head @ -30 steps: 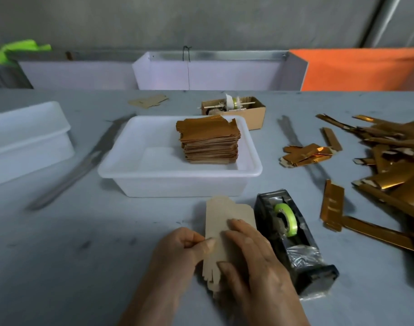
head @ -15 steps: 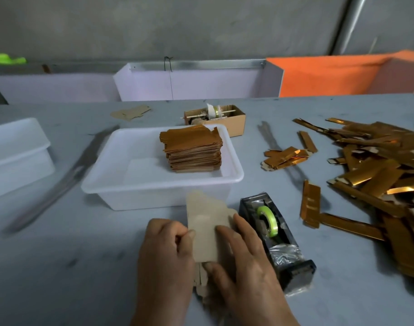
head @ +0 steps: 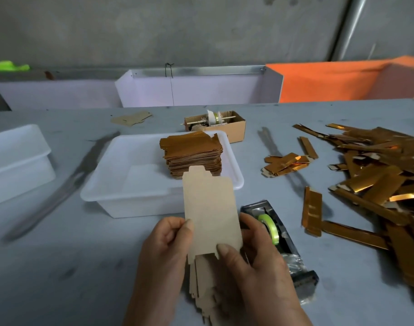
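A flat tan cardboard box blank is lifted off the grey table, plain side facing me. My left hand pinches its left edge with thumb and fingers. My right hand pinches its lower right corner, thumb on the front. Below it, more tan blanks lie fanned on the table under my hands. A stack of gold-faced blanks sits in a white plastic tub just beyond.
A black tape dispenser with green tape stands right of my hands. Folded gold pieces are heaped at the right. A small cardboard box sits behind the tub, and another white tub at the far left.
The top blank was lying on the pile under my pressing hands; now both hands have raised it upright off the pile. The camera has moved closer.
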### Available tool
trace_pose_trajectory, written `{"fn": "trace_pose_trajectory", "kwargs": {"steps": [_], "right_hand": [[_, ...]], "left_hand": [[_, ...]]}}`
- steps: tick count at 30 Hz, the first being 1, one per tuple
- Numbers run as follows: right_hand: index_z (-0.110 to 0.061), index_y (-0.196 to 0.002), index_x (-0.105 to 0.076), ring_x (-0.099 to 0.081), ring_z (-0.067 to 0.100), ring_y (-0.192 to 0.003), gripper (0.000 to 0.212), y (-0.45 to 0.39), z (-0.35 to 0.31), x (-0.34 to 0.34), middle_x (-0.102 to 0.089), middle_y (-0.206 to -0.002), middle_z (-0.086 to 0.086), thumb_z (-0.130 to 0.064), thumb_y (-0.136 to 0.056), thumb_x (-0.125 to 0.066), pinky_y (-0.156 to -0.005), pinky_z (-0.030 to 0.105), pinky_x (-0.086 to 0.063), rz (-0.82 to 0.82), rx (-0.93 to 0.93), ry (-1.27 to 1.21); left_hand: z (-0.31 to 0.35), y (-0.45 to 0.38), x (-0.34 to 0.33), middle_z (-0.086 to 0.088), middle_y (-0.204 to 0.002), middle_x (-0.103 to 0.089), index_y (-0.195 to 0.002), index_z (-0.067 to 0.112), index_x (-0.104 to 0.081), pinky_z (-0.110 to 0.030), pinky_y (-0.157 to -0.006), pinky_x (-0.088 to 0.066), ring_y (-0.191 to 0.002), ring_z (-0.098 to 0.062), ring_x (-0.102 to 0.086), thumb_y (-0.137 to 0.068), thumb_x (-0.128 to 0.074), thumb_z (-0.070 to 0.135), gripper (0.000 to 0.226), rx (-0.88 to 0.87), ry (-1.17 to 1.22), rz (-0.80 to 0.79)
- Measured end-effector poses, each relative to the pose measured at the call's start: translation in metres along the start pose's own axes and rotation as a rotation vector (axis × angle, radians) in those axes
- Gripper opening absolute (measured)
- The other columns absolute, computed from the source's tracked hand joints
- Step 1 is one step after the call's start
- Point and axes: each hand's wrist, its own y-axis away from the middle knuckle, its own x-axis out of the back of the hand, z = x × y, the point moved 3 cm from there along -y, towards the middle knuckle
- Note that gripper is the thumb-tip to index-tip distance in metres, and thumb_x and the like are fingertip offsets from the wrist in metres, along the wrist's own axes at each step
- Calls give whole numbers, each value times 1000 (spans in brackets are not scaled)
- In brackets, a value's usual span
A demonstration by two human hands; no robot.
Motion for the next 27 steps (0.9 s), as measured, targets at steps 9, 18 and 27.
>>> {"fn": "trace_pose_trajectory", "kwargs": {"steps": [9, 18, 27], "right_hand": [[-32, -89, -67, -66, 18, -72, 11, -32, -23, 4, -66, -68, 4, -24, -87, -60, -70, 30, -58, 6, 20, -337], [-38, -85, -65, -68, 18, -78, 11, -44, -13, 16, -71, -77, -4, -30, -89, -58, -78, 45, -56, 94, 54, -189], [-25, -80, -69, -68, 19, -81, 13, -33, -18, 19, -72, -83, -2, -30, -86, -60, -77, 35, -57, -32, -5, -352]], "left_hand": [[27, -26, -2, -11, -90, -75, -85, 19, -76, -31, -69, -58, -82, -23, -72, -72, -68, 38, 25, -23, 222, -183], [13, -30, -16, -9, -85, -75, -84, 19, -77, -21, -62, -55, -74, -18, -71, -76, -64, 36, 23, -39, 202, -181], [21, -21, -9, -6, -80, -75, -79, 21, -75, -27, -66, -56, -72, -18, -69, -83, -66, 26, 11, -51, 76, -168]]}}
